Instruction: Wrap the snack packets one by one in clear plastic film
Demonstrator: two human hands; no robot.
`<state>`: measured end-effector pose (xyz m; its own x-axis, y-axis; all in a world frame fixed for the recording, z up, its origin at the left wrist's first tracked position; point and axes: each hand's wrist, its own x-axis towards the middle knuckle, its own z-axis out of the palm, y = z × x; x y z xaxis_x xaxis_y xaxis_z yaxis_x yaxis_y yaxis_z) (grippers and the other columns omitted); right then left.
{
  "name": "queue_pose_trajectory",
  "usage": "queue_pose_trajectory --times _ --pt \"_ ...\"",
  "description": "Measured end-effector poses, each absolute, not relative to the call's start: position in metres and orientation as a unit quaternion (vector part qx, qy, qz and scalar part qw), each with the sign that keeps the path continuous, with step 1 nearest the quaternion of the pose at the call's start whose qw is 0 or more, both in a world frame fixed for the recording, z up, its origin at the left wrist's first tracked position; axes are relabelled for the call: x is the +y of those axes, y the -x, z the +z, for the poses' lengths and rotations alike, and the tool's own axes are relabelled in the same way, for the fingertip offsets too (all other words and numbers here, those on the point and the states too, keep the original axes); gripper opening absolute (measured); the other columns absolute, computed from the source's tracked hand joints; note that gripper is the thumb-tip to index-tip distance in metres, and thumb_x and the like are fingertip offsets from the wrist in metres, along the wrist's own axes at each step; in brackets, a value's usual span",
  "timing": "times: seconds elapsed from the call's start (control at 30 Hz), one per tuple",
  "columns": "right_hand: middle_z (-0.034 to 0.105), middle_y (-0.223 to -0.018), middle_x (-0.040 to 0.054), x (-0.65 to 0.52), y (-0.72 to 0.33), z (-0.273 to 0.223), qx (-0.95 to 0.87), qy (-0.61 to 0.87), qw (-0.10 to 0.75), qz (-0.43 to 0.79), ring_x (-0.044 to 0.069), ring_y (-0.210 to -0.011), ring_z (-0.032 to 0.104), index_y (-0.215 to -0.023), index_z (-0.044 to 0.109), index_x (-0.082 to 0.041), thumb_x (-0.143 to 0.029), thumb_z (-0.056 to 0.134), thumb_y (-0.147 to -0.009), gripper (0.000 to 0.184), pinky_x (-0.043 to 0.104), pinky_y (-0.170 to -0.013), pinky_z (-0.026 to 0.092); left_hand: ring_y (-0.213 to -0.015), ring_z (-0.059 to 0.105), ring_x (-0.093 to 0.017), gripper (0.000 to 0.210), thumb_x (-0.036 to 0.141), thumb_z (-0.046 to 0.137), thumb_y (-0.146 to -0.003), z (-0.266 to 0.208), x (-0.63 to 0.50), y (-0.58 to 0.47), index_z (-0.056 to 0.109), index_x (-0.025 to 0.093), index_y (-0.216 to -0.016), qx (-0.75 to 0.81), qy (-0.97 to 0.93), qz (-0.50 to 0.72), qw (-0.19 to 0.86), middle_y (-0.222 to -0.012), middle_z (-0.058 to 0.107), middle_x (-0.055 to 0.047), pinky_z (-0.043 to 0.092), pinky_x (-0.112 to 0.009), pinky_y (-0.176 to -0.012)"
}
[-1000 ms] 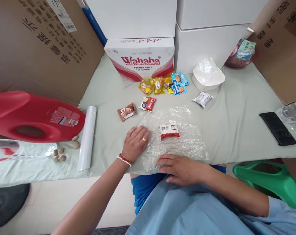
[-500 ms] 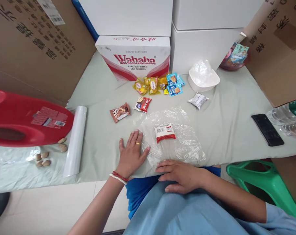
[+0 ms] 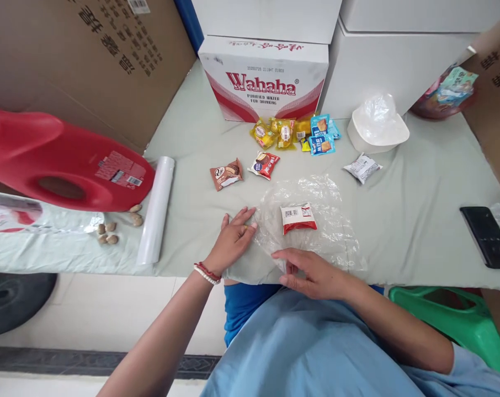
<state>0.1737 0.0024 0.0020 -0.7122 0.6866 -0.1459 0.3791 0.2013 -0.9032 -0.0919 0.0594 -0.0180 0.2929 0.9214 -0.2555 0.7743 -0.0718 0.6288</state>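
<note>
A clear, crinkled plastic sheet (image 3: 335,237) lies spread on the cloth-covered table in front of me. On it rests a red and white snack packet (image 3: 298,218). My left hand (image 3: 232,241) is at the sheet's left edge, thumb drawn in against the fingers with the film's corner by them. My right hand (image 3: 314,271) is at the near edge, its fingers curled around the film, which lifts slightly there. Beyond the sheet lie a brown snack packet (image 3: 226,175), a red snack packet (image 3: 264,165) and a silvery-white packet (image 3: 362,167).
Yellow-wrapped snacks (image 3: 286,134) and blue packets (image 3: 322,144) sit before a Wahaha carton (image 3: 270,82). A white bowl (image 3: 378,138) stands to their right. At left are a plastic roll (image 3: 156,212), a red jug (image 3: 68,160) and walnuts (image 3: 108,234); a phone (image 3: 488,237) lies right.
My left hand's spread fingers have drawn together at the sheet's edge. My right hand has moved forward from the table edge onto the film and curled. The camera view has shifted.
</note>
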Motion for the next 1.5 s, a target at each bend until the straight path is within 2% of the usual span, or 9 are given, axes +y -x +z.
queue_pose_trajectory --times 0.13,0.23,0.37,0.57,0.7,1.1,1.2,1.37,1.5 --pt "0.049 -0.167 0.0135 0.001 -0.160 0.005 -0.854 0.246 0.038 0.457 0.032 -0.143 0.058 -0.152 0.059 -0.020 -0.047 0.064 -0.103 0.057 0.048 -0.115 0.049 -0.157 0.042 -0.031 0.039 0.036 0.051 -0.098 -0.021 0.060 0.084 0.051 0.022 -0.062 0.609 -0.721 0.116 0.310 -0.159 0.058 -0.007 0.017 -0.068 -0.131" --pt "0.044 -0.170 0.0120 -0.003 -0.152 0.001 -0.888 0.215 -0.024 0.405 0.034 -0.139 0.061 -0.152 0.061 -0.023 -0.046 0.065 -0.103 0.054 0.049 -0.112 0.051 -0.153 0.048 -0.030 0.011 0.024 0.054 -0.088 -0.024 0.060 0.080 0.064 0.023 -0.085 0.630 -0.716 0.133 0.272 -0.156 0.060 -0.010 0.024 -0.068 -0.129" --pt "0.045 -0.169 0.0118 -0.007 -0.149 -0.003 -0.903 0.212 -0.023 0.374 0.032 -0.131 0.066 -0.150 0.063 -0.024 -0.047 0.064 -0.103 0.053 0.048 -0.107 0.054 -0.153 0.047 -0.029 0.044 0.015 0.048 -0.084 -0.026 0.059 0.077 0.066 0.026 -0.123 0.628 -0.724 0.127 0.254 -0.163 0.053 -0.009 0.023 -0.071 -0.128" --pt "0.044 -0.170 0.0091 -0.009 -0.150 -0.001 -0.905 0.217 -0.028 0.364 0.033 -0.131 0.067 -0.148 0.065 -0.024 -0.052 0.063 -0.103 0.053 0.048 -0.106 0.054 -0.148 0.053 -0.029 0.031 0.015 0.038 -0.093 -0.021 0.060 0.061 0.066 0.023 -0.103 0.681 -0.674 0.149 0.242 -0.149 0.066 -0.012 0.025 -0.073 -0.125" --pt "0.048 -0.168 0.0097 -0.010 -0.145 -0.001 -0.908 0.215 -0.027 0.358 0.030 -0.123 0.071 -0.145 0.068 -0.023 -0.051 0.064 -0.102 0.051 0.046 -0.101 0.056 -0.133 0.062 -0.033 0.035 0.032 0.034 -0.106 -0.015 0.062 0.036 0.064 0.022 -0.122 0.713 -0.647 0.172 0.209 -0.137 0.070 -0.016 0.024 -0.078 -0.122" --pt "0.057 -0.160 0.0122 0.004 -0.189 0.010 -0.851 0.167 0.033 0.497 0.023 -0.131 0.067 -0.140 0.070 -0.022 -0.046 0.065 -0.103 0.045 0.035 -0.108 0.053 -0.160 0.033 -0.036 0.056 0.044 0.031 -0.110 -0.046 0.041 0.045 0.040 0.028 -0.164 0.671 -0.732 0.088 0.079 -0.172 0.036 -0.017 0.006 -0.084 -0.123" --pt "0.076 -0.134 0.0090 0.043 -0.228 0.026 -0.812 0.255 0.103 0.514 0.020 -0.114 0.074 -0.137 0.071 -0.022 -0.043 0.058 -0.106 0.039 0.032 -0.100 0.056 -0.161 0.032 -0.036 0.058 0.045 0.031 -0.110 -0.048 0.040 0.045 0.038 0.027 -0.165 0.665 -0.738 0.089 0.073 -0.173 0.035 -0.017 0.003 -0.084 -0.123" --pt "0.081 -0.109 0.0078 0.159 -0.276 0.024 -0.760 0.565 0.136 0.292 0.024 -0.097 0.074 -0.112 0.079 -0.019 -0.029 0.057 -0.099 0.027 0.037 -0.091 0.056 -0.161 0.032 -0.036 0.058 0.045 0.031 -0.110 -0.049 0.041 0.045 0.038 0.028 -0.165 0.666 -0.735 0.098 0.076 -0.173 0.035 -0.016 0.002 -0.083 -0.124" --pt "0.075 -0.126 0.0164 0.255 -0.281 0.004 -0.743 0.652 0.109 0.108 0.030 -0.113 0.067 -0.130 0.071 -0.013 -0.017 0.057 -0.094 0.039 0.042 -0.102 0.050 -0.161 0.031 -0.036 0.058 0.046 0.032 -0.110 -0.049 0.042 0.045 0.039 0.026 -0.164 0.667 -0.734 0.104 0.081 -0.173 0.035 -0.017 0.000 -0.082 -0.124"
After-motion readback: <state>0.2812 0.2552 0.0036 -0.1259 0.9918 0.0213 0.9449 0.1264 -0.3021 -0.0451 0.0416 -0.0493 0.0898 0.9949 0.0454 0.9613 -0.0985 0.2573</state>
